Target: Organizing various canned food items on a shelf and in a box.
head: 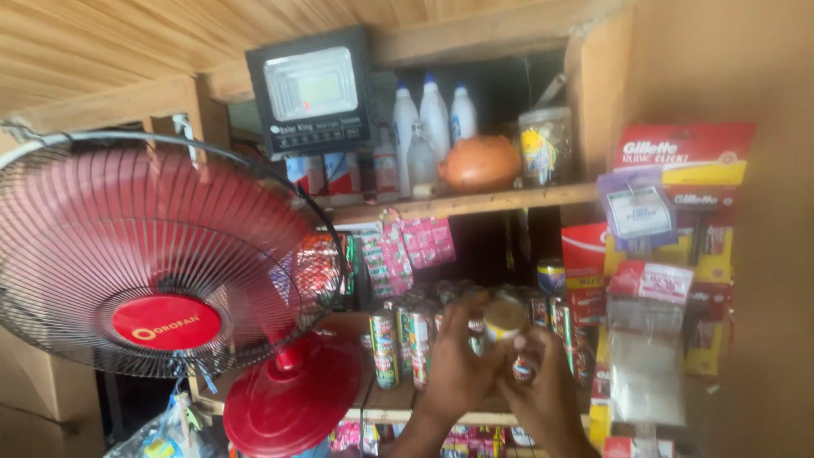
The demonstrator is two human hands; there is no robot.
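While rows of tins (398, 335) stand on the lower shelf (381, 409) beside the red fan (165, 254), the left hand (458, 360) and right hand (543, 390) hold one small tin (506, 321) raised before them, fingers curled around it, not yet set down.

- A red fan (165, 254) stood at nine o'clock.
- A flood lamp (310, 92) hung at twelve.
- White bottles (432, 114) and a brown gourd (480, 163) sat on the upper shelf (458, 203).
- Razor packs (687, 212) hung at three o'clock.
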